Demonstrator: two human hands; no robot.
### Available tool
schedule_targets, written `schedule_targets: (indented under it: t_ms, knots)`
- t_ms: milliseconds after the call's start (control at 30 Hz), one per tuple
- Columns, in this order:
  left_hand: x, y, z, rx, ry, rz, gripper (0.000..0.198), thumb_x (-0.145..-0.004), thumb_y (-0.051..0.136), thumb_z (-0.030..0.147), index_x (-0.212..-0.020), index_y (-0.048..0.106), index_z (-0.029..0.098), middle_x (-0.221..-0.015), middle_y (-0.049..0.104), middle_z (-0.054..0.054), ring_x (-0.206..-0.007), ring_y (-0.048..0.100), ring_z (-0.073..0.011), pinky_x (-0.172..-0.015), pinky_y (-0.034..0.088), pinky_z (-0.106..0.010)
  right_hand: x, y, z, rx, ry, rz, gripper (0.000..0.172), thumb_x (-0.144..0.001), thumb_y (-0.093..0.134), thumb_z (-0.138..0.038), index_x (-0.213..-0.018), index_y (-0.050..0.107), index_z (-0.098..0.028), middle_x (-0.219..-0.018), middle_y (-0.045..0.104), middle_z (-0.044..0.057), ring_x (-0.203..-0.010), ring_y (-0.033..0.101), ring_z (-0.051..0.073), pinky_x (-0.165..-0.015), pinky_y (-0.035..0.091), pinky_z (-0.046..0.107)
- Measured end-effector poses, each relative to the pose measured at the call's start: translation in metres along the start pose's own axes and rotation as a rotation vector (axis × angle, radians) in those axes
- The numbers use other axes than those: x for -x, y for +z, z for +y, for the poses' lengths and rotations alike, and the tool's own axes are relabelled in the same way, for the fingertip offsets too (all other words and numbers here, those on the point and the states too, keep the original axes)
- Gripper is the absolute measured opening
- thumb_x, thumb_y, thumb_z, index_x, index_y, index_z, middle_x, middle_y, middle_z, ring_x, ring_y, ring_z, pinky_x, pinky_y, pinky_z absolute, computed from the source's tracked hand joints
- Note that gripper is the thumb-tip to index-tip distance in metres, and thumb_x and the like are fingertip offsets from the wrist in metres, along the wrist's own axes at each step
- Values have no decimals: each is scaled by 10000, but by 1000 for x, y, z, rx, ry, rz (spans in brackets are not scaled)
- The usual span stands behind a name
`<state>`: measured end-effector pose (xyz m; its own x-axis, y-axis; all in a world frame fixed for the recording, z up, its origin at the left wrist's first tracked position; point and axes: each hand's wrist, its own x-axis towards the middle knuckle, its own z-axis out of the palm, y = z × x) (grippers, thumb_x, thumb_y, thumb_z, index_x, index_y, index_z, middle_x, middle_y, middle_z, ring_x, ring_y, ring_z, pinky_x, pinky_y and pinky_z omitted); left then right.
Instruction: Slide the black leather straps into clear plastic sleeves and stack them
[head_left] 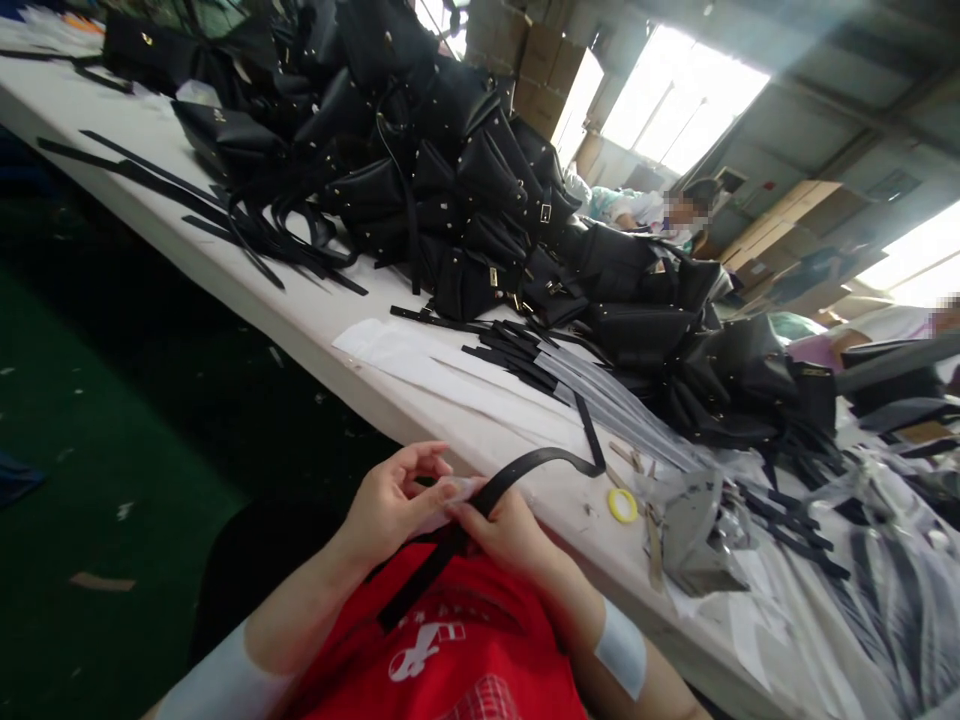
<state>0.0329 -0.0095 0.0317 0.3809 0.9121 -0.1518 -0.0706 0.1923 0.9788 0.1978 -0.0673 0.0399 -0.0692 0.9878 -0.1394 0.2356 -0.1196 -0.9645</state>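
Note:
A long black strap [525, 468] runs from the white table down across my lap. My left hand [394, 500] pinches something pale and thin, perhaps a clear wrapper, at the strap, thumb and fingers closed on it. My right hand [506, 530] is curled round the strap just beside the left, holding it over my red apron [457, 650]. Both hands sit close together at the table's near edge.
A big heap of black handbags [465, 180] covers the table [315, 320], with loose straps [225, 215], a bundle of wrapped straps [570, 385], white paper strips, a yellow tape ring [622, 505] and a grey tool [694, 535]. Other people sit at the far right. Dark green floor lies left.

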Motion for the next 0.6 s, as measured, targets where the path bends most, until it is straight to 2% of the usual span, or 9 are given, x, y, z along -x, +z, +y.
schedule_targets:
  t_ms: [67,133,233,367,467,600]
  knots:
    - [-1,-3,0,-81,-29,-167,475,-662,831,464,-996,694,154,-872,738,-81,-732,697,-224,-618,564,-300,2,-6,-3,79,-61,-49,197,-901,596,-348,-864,721,-200,-682,673,-3,-556,583,133,-486,476,221]
    - [0,-4,0,-191,1,-241,349,-746,763,489,-859,744,159,-843,733,-81,-757,692,-227,-640,554,-290,4,-11,-6,142,-104,-79,190,-907,573,-308,-878,733,-210,-739,699,3,-610,613,147,-534,507,239]
    - [3,-3,2,-342,83,-215,351,-840,666,503,-743,777,184,-760,707,-67,-737,673,-217,-616,523,-263,7,-16,-10,216,-124,-56,168,-900,575,-276,-883,733,-220,-717,699,-4,-658,641,166,-578,526,257]
    - [5,-5,7,-379,136,-194,311,-816,697,467,-744,789,178,-730,701,-67,-685,658,-210,-601,503,-265,9,-23,-14,311,-137,-65,152,-897,597,-279,-903,743,-238,-796,734,3,-729,665,180,-693,548,299]
    - [5,-10,12,-394,156,-143,307,-768,730,446,-643,760,167,-698,681,-64,-637,633,-194,-574,476,-262,12,-35,-20,241,-97,41,162,-905,606,-348,-877,732,-250,-730,714,-6,-630,644,159,-608,533,273]
    - [6,-12,15,-368,151,-68,330,-711,759,436,-537,672,170,-599,598,-31,-540,539,-150,-475,391,-237,19,-60,-36,81,-132,307,191,-863,660,-411,-831,694,-226,-624,652,-12,-521,612,139,-479,499,238]
